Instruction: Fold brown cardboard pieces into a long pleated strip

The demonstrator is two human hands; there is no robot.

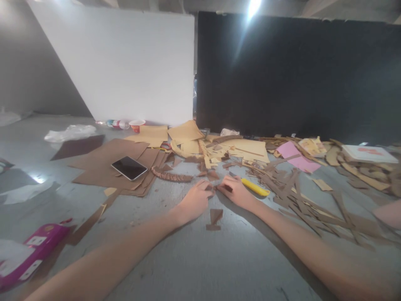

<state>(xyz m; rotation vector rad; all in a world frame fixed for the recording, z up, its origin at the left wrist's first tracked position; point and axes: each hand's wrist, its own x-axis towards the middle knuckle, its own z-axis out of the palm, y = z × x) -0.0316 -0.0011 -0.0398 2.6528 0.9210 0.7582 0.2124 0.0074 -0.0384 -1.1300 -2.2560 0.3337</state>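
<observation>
My left hand and my right hand rest close together on the grey table, fingers curled with the tips nearly meeting. Something small and brown shows between the fingertips, but I cannot make out what it is. Just right of my right hand lies a yellow tool handle, like a utility knife's. A curved, pleated brown strip is left of and beyond my left hand. Below the hands are a brown paper scrap and a smaller brown strip. More brown scraps lie just beyond the fingers.
A phone lies on stacked brown sheets at left. Tan sheets and offcuts cover the back. Many brown strips and a pink sheet lie at right. A magenta power strip sits front left. Part of another arm shows at right.
</observation>
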